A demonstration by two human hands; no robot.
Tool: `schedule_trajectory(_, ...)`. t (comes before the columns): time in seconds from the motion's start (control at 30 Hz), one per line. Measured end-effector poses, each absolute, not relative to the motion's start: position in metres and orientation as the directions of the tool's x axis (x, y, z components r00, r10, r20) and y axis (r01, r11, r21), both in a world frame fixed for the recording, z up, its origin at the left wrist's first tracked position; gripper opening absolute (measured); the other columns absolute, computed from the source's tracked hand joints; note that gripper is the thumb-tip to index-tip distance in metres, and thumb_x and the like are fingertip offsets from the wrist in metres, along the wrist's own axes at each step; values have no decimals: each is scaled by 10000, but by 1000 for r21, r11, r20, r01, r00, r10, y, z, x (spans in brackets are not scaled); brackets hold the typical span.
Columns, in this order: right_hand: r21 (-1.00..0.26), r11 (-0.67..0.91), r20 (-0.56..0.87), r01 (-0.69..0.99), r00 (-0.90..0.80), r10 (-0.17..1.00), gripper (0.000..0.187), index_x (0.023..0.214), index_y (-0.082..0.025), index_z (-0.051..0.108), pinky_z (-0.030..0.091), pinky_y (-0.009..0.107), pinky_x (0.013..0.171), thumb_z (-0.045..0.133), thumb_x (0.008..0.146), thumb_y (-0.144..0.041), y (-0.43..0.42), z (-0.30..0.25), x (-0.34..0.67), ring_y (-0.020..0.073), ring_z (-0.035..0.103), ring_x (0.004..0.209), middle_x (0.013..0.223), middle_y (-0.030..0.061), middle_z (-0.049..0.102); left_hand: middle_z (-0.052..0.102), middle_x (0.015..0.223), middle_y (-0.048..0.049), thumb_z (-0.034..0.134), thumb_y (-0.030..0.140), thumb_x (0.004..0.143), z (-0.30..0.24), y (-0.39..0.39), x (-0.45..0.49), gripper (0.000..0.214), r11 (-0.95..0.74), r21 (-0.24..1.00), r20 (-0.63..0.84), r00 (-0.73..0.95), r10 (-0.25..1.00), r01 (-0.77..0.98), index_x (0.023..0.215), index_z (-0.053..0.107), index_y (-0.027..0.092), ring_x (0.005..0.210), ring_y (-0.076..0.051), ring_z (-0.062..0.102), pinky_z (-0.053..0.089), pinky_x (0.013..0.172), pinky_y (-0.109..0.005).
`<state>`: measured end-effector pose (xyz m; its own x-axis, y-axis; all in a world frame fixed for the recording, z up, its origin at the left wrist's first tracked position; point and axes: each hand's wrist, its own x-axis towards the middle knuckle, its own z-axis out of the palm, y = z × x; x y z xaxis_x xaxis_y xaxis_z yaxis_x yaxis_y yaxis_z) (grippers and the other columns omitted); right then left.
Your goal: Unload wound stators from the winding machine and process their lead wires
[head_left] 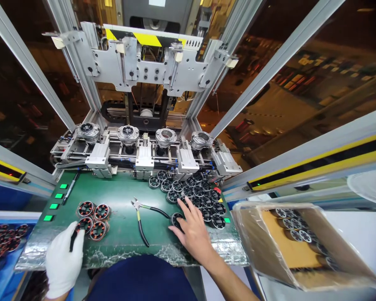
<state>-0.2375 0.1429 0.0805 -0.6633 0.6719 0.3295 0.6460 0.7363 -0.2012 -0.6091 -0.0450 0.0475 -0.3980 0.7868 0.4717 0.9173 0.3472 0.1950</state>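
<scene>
My left hand (64,259), in a white glove, pinches the near-left edge of a copper-wound motor stator (85,225). Something dark shows between its thumb and finger; I cannot tell what. Three more wound stators (102,212) stand close by, with loose wire ends. My bare right hand (192,230) has its thumb and forefinger around an unwound black stator (176,219), its other fingers stretched over the group. Behind it, several unwound stators (198,190) stand packed together on the green mat (122,188). Side cutters (140,207) with black-and-yellow handles lie opened between my hands.
Across the back runs a winding machine with several round metal holders (166,137) and a white upper plate (153,69). A plastic-lined carton (257,246) with stators stands at right. A blue tray (15,255) of wound stators is at left. A pen (70,188) lies near green squares.
</scene>
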Motion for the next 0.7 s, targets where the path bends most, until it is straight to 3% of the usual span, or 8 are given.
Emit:
schedule_trajectory(0.1,-201,717,326,668,-644,692,181,913,-121,666,449,609,1033,508,982,-175,143,80,-241,405,307,1459,1518,171,435,727,1061,-196,487,411,994,48,-44,-609,427,342,193,466,-393,793,920,1183,650,65,931,-303,689,514,880,-411)
schedule_trajectory(0.23,-227,705,363,672,-613,701,237,901,-113,666,441,634,1033,562,988,-307,144,73,-248,434,330,1438,1481,205,467,730,1048,-189,490,405,994,48,-43,-608,415,344,186,464,-391,795,920,1167,654,65,924,-294,691,513,875,-402)
schedule_trajectory(0.3,-229,699,382,678,-598,705,230,839,-115,652,451,645,1018,546,990,-253,143,71,-252,442,357,1422,1453,211,495,727,1055,-190,479,416,998,48,-45,-608,425,356,196,455,-406,793,914,1171,649,67,933,-294,689,510,880,-403)
schedule_trajectory(0.4,-332,711,419,620,-578,700,210,847,-137,655,473,660,1000,499,983,-172,146,86,-255,435,398,1404,1444,188,512,727,1072,-178,465,436,1001,45,-50,-608,433,362,217,436,-422,795,906,1184,639,84,951,-287,688,506,896,-402)
schedule_trajectory(0.57,-705,647,379,290,-618,689,146,1001,-263,713,578,367,965,581,975,-317,209,173,-260,248,644,1166,1373,62,590,733,1117,-136,467,470,995,34,-59,-610,430,387,236,437,-453,777,891,1199,630,129,994,-264,692,507,923,-386)
schedule_trajectory(0.63,-699,682,446,216,-613,652,141,1030,-275,719,560,351,977,605,957,-315,259,205,-275,229,637,1170,1282,50,647,737,1136,-124,467,477,990,29,-62,-613,428,376,236,445,-444,778,896,1201,630,143,1015,-262,696,513,932,-384)
schedule_trajectory(0.7,-664,718,471,209,-628,619,115,948,-213,707,564,365,960,629,914,-291,315,222,-298,235,642,1156,1265,82,652,740,1151,-119,460,484,986,25,-65,-616,431,371,242,451,-442,775,897,1200,632,152,1027,-263,701,524,933,-388)
